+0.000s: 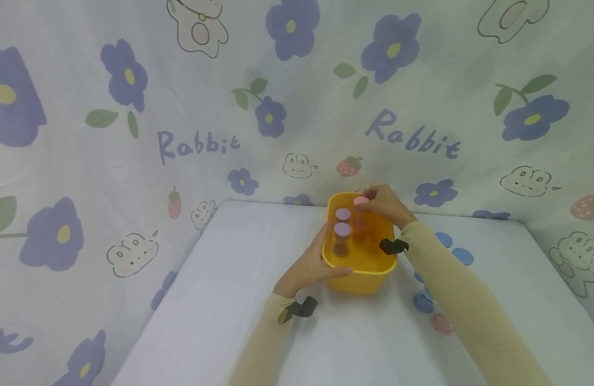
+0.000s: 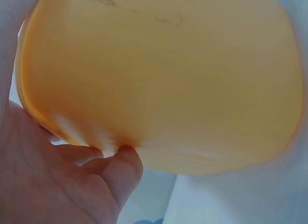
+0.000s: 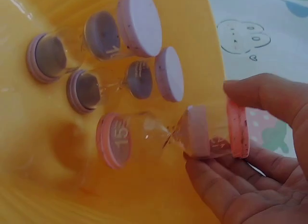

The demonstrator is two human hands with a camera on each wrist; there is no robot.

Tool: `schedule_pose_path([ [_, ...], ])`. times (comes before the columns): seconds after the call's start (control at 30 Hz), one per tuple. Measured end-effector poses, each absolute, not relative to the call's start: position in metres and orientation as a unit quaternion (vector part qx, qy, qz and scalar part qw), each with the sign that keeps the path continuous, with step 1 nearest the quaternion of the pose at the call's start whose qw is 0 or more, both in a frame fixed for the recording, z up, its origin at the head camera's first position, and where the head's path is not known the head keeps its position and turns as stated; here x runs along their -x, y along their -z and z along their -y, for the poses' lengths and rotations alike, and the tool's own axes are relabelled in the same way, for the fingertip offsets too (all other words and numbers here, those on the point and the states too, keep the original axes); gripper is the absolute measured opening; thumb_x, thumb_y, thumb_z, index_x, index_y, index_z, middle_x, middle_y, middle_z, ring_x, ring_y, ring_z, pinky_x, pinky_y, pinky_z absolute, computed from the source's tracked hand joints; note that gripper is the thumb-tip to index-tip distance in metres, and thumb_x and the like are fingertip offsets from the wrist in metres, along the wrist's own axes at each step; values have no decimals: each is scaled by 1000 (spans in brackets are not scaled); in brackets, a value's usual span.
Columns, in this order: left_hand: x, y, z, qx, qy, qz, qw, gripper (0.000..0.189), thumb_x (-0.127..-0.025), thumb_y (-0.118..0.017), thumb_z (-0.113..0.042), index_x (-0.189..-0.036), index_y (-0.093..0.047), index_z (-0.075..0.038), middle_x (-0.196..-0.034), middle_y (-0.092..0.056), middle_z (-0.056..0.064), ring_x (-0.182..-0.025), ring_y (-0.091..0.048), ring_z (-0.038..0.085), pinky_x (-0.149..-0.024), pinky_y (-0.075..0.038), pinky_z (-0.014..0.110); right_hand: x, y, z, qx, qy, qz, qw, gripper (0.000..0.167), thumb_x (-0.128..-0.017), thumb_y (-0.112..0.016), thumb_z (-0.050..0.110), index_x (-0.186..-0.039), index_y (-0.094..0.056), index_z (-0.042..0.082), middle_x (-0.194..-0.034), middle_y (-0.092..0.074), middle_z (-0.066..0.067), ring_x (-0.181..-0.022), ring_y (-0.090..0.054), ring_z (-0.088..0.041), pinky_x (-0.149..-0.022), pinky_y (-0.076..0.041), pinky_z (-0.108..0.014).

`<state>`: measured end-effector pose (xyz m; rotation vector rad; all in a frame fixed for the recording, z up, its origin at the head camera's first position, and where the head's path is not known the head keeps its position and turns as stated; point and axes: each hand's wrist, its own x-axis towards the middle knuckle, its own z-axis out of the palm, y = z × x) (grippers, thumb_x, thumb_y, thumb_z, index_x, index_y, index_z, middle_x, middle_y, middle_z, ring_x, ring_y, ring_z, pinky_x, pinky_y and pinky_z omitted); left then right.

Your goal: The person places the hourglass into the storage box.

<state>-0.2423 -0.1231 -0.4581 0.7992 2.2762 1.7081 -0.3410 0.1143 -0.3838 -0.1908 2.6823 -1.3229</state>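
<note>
A yellow plastic bin [image 1: 361, 283] stands on the white table near its back edge. My left hand [image 1: 310, 271] grips the bin's left side, thumb along the near rim; in the left wrist view its fingers press the outer wall [image 2: 168, 84]. Inside stand two purple-capped hourglasses, the nearer one [image 1: 342, 230] in front of the farther one [image 1: 343, 214]. With thumb and fingers, my right hand [image 1: 387, 203] holds a pink-capped sand hourglass [image 3: 196, 132] by its upper end. That hourglass is upright inside the bin beside the purple ones, its lower cap marked 15.
Right of the bin, partly behind my right sleeve, lie blue-capped pieces [image 1: 462, 256], a blue hourglass [image 1: 423, 303] and a pink one [image 1: 442, 324]. A flower-and-rabbit print curtain [image 1: 316, 107] hangs behind the table and along its sides.
</note>
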Motion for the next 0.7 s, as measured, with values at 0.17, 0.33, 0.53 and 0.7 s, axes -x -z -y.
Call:
schedule_pose_path([
  [0.17,244,460,123,-281,-572,-766,90,114,-81,-88,-35,-162,-8,-44,-169,-27,1,-151,-38,35,-125,-30,64,342,388,-114,74,439,-893,73,47,-90,-74,27,-127,-64,-1,-126,-68,-22,-111,-63,-37,-111,-52,-53],
  [0.33,245,461,123,-284,-571,-765,94,114,-83,-87,-33,-162,-6,-45,-170,-25,1,-152,-36,34,-126,-28,64,342,390,-112,87,437,-892,76,45,-91,-73,24,-127,-64,-2,-126,-67,-22,-112,-63,-38,-112,-51,-54],
  [0.53,246,463,123,-280,-581,-757,101,114,-81,-88,-34,-160,-8,-50,-171,-25,1,-153,-35,35,-126,-27,65,339,391,-107,87,432,-894,86,43,-90,-74,19,-126,-64,-2,-123,-68,-22,-109,-64,-38,-111,-52,-55],
  [0.7,245,461,123,-279,-572,-765,97,114,-82,-87,-38,-161,-6,-48,-170,-25,-1,-153,-36,34,-126,-28,65,336,390,-106,81,423,-897,102,46,-89,-77,19,-128,-61,0,-122,-68,-19,-109,-64,-40,-112,-51,-55],
])
